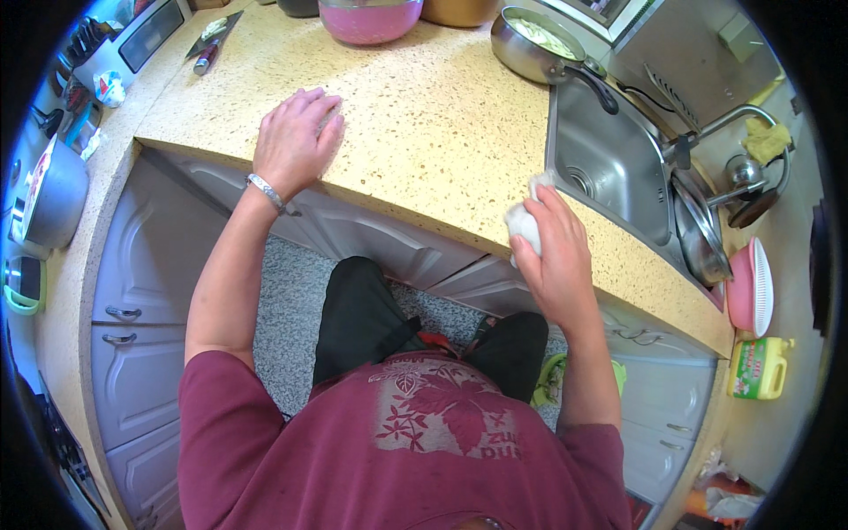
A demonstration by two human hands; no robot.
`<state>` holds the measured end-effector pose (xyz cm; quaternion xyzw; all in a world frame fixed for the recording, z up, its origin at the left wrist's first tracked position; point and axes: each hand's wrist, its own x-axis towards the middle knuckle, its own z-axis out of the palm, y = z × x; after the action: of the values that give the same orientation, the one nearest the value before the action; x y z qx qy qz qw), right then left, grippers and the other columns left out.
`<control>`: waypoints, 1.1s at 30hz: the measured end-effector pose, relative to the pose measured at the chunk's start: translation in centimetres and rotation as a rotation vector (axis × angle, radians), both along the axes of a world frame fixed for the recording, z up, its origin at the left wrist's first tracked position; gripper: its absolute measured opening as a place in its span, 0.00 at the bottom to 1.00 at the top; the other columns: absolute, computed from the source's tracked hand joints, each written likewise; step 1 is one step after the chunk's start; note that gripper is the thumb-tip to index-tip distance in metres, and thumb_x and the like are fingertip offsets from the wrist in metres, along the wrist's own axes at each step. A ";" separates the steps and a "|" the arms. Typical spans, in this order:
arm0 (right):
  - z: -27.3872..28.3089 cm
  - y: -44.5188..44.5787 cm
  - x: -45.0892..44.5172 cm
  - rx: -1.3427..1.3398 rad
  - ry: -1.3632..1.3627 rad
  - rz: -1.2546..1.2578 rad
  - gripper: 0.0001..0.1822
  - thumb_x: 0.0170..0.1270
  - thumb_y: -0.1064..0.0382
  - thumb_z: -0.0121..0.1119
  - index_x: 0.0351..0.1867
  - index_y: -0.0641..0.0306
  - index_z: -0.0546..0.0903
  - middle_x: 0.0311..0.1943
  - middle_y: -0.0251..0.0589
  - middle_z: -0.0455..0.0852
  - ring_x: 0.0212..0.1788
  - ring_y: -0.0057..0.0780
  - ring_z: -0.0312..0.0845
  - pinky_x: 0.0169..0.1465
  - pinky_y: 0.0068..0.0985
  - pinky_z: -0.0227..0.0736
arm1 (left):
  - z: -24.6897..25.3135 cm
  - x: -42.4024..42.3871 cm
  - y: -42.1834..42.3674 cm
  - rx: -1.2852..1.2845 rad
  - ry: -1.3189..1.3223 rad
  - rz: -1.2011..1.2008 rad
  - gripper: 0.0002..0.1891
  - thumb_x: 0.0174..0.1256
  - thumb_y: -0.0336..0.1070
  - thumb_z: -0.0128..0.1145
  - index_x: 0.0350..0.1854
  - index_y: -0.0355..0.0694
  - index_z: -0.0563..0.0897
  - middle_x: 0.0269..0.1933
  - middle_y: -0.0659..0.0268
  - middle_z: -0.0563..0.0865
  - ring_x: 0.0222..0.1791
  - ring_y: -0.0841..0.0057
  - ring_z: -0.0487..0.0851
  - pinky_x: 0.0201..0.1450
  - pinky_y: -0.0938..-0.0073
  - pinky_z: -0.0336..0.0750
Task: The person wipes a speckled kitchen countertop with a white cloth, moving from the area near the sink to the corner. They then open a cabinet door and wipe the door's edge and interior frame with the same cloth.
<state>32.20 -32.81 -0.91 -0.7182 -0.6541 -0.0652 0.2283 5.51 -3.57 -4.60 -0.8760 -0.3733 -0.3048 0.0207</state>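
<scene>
A crumpled white cloth [525,226] is gripped in my right hand [560,248] at the front edge of the speckled yellow countertop [424,126], just left of the sink. Palm down over the counter's left part, my left hand [295,139] holds nothing; its thumb stands apart from the fingers. Whether it touches the surface, I cannot tell. Beyond it lies a kitchen knife [211,53] with a dark red handle and some pale food on its blade.
A steel saucepan [530,63] of pale shredded food stands beside the steel sink [609,156], its black handle jutting over the basin. A pink bowl [371,21] sits at the back. Stacked pans [699,232], a pink basin [743,285] and a yellow jug [756,368] line the right side.
</scene>
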 end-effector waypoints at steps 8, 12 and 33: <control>0.1 11.7 -1.3 -0.068 0.018 0.010 0.24 0.72 0.52 0.64 0.58 0.71 0.83 0.70 0.66 0.78 0.76 0.59 0.70 0.78 0.48 0.62 | 0.5 0.1 0.6 -0.042 0.022 -0.017 0.21 0.79 0.50 0.56 0.66 0.48 0.87 0.70 0.58 0.85 0.72 0.58 0.79 0.74 0.55 0.70; -1.5 11.2 -1.6 0.097 -0.040 0.019 0.23 0.72 0.51 0.63 0.55 0.70 0.84 0.70 0.65 0.78 0.75 0.58 0.71 0.79 0.48 0.63 | 0.5 -0.2 0.8 -0.067 0.023 -0.026 0.21 0.79 0.50 0.56 0.66 0.47 0.87 0.70 0.58 0.85 0.72 0.58 0.79 0.74 0.56 0.71; -1.8 -5.2 1.4 0.080 -0.132 -0.071 0.37 0.61 0.57 0.77 0.70 0.66 0.76 0.73 0.56 0.75 0.77 0.55 0.69 0.78 0.49 0.64 | 0.2 -0.3 1.0 -0.075 -0.041 -0.056 0.18 0.79 0.43 0.56 0.61 0.41 0.89 0.66 0.54 0.88 0.68 0.58 0.84 0.71 0.62 0.76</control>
<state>33.56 -38.06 -2.73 -0.7254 -0.6386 -0.1466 0.2108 5.19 -2.61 -4.35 -0.8798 -0.3602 -0.3090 -0.0282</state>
